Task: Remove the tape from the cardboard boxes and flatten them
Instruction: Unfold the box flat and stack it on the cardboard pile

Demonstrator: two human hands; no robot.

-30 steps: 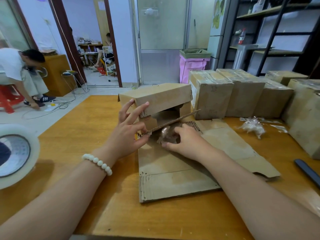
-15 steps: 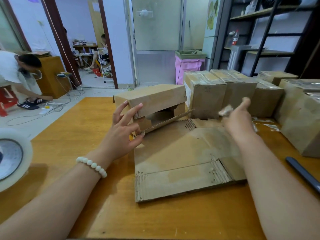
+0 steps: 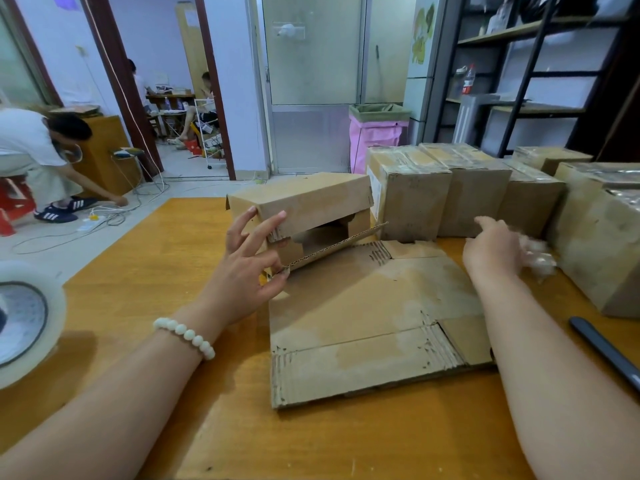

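Near middle of tabletop [image 3: 138, 278]: opened cardboard box [image 3: 363, 323], its near panels lying flat, corrugation torn along the folds. Left edge: large tape roll [image 3: 20, 317], clear, partly out of view. Right edge: dark slim tool [image 3: 606, 351], kind unclear.

Left hand [image 3: 246, 261], bead bracelet [image 3: 187, 336] at the wrist, pinches the near end of a raised flap [image 3: 336, 245]. Its other fingers are spread wide, tips at the box's standing part [image 3: 301, 199].

Right hand [image 3: 491, 251], blurred, lies against a crumpled tape wad [image 3: 536, 258] beside the right-hand boxes. Cannot tell whether its fingers grip it.

Far edge: taped boxes [image 3: 415, 188] in a row, upright, side by side.
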